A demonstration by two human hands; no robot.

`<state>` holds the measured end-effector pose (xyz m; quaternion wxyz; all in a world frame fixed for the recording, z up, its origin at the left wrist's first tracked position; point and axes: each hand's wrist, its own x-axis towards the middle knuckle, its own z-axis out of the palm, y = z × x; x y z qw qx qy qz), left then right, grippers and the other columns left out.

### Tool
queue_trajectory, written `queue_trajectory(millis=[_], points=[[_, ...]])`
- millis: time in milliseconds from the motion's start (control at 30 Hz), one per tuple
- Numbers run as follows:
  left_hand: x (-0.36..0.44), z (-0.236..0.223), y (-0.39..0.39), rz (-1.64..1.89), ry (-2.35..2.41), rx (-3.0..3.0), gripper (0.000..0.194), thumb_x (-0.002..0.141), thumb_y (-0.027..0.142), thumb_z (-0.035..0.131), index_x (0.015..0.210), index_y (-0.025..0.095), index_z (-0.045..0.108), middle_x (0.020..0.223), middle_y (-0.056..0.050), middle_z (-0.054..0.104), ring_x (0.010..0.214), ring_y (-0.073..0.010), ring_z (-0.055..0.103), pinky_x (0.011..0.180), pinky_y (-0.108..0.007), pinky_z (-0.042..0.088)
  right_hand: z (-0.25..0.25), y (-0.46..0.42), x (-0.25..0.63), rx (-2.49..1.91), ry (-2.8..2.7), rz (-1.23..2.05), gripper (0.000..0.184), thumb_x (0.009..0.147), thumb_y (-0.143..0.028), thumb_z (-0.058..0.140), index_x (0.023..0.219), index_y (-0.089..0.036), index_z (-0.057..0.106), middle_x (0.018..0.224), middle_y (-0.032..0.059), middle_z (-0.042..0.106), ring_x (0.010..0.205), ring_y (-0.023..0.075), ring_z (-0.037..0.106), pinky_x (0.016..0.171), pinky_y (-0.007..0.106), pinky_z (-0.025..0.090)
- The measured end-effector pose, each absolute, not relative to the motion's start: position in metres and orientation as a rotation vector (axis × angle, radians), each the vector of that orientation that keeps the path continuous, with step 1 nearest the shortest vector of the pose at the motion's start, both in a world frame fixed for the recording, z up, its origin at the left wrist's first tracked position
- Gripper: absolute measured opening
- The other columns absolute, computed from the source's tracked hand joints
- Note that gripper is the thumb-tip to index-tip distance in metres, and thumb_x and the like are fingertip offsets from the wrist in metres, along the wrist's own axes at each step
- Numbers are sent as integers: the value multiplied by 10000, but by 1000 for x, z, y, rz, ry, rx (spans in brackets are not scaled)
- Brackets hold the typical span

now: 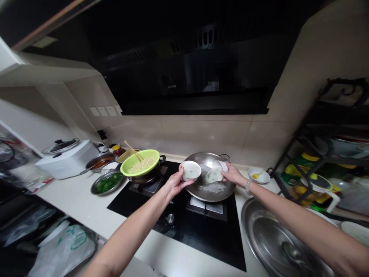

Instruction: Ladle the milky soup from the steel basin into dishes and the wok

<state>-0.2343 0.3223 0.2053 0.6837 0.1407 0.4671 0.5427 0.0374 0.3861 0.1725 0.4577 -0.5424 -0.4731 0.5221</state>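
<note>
Over the pan point(226, 192), the right hand point(229, 174) grips the edge of a tilted white bowl point(223, 166). At the pan's left rim, the left hand point(175, 184) clasps a second bowl point(191, 170), holding pale liquid. Farther left of the pan: noodles point(142, 165) in a green basin point(154, 154), then leafy greens point(109, 182). Right of the pan, on the desk point(240, 200): a small dish point(265, 178) with a yellow spoon point(256, 176).
</note>
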Motion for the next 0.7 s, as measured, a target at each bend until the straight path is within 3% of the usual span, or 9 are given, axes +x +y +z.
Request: queue_trajectory(millis=[133, 300, 533, 700], points=[[-234, 204, 324, 1215, 1050, 318, 417, 779, 296, 671, 1101, 57, 555, 1060, -183, 591, 972, -318, 633, 643, -457, 612, 187, 380, 45, -1333, -1512, 1095, 712, 578, -70, 690, 1262, -213, 557, 1034, 57, 571, 834, 175, 582, 858, 306, 436], [-232, 203, 327, 1197, 1072, 335, 417, 786, 292, 662, 1112, 55, 554, 1060, -182, 590, 967, -328, 635, 597, -437, 617, 193, 367, 47, -1281, -2016, 796, 718, 647, -123, 643, 1340, -253, 509, 1213, 104, 500, 822, 186, 597, 870, 329, 434], [-228, 204, 332, 1161, 1115, 395, 534, 727, 311, 728, 1146, 36, 544, 1016, -194, 615, 885, -321, 668, 587, -428, 614, 182, 363, 41, -1321, -1153, 1118, 624, 714, -210, 628, 1309, -178, 442, 884, 42, 612, 630, 146, 619, 666, 299, 552], [-222, 199, 350, 1110, 1144, 521, 515, 677, 297, 772, 1073, 26, 584, 835, -147, 652, 687, -259, 674, 512, -376, 595, 187, 343, 52, -1187, -856, 1267, 342, 704, -199, 670, 1023, -164, 548, 716, 31, 621, 583, 143, 621, 589, 251, 574]])
